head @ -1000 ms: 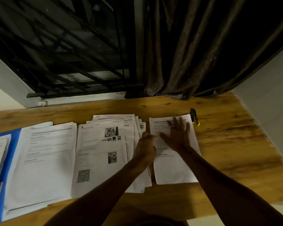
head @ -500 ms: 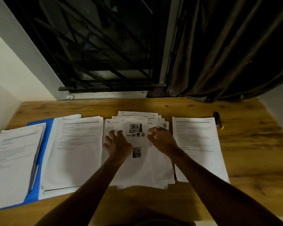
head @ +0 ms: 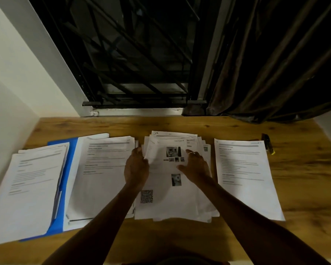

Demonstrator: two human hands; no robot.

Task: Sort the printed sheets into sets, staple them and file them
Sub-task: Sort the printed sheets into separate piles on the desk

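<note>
The loose pile [head: 182, 211] of printed sheets lies in the middle of the wooden surface [head: 306, 180], its pages fanned unevenly at the far and right edges. The top sheet [head: 161, 180] carries small photos and a QR code. The left grip [head: 137, 167] is at this sheet's left edge, fingers curled round it and pinching it, and the far left corner is raised a little off the pile. The right grip [head: 196, 167] rests on the sheet's right half with fingers loosely spread and a ring [head: 191, 153] on one of them; whether it presses down I cannot tell.

Just right of the pile, with a narrow gap between, lies a neat text set [head: 245, 178]. Beyond its far right corner sits a small black-and-yellow item [head: 268, 144], too small to identify. Just left of the pile, a second set [head: 101, 180] lies on an open blue folder [head: 70, 165]. A third set [head: 27, 190] covers the folder's left side and reaches the frame's edge.

Behind the surface are a dark barred window [head: 134, 60] and, to its right, a brown curtain [head: 275, 58].
</note>
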